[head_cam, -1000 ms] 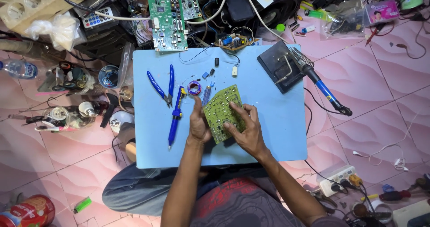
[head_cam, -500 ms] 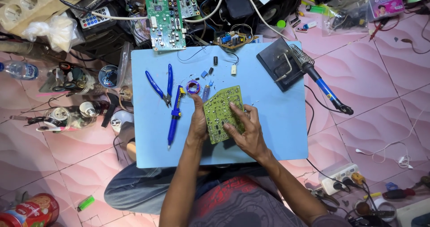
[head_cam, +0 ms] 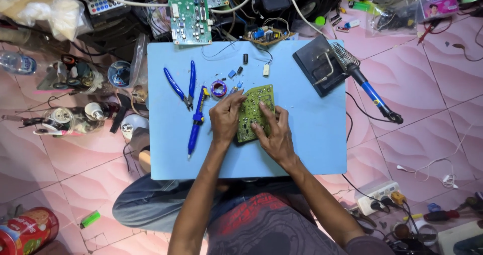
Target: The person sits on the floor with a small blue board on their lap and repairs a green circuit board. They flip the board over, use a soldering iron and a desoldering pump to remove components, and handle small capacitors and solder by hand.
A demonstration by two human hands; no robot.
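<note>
Here, both hands work on a small green board (head_cam: 254, 113) lying near the middle of the blue mat (head_cam: 312, 149). The left hand (head_cam: 225, 118) pinches its left edge, fingers curled over it; the right hand (head_cam: 272, 133) presses on its lower right corner. The board already carries parts, yet loose components (head_cam: 235, 73) lie above it, so fitting seems unfinished. Solder (head_cam: 219, 89), cutters (head_cam: 182, 86) and a blue pump (head_cam: 196, 120) lie untouched on the left; the iron (head_cam: 370, 91) rests in its stand (head_cam: 322, 66). Pink floor tiles (head_cam: 432, 84) surround the mat, crowded with cables and another board (head_cam: 188, 11).
</note>
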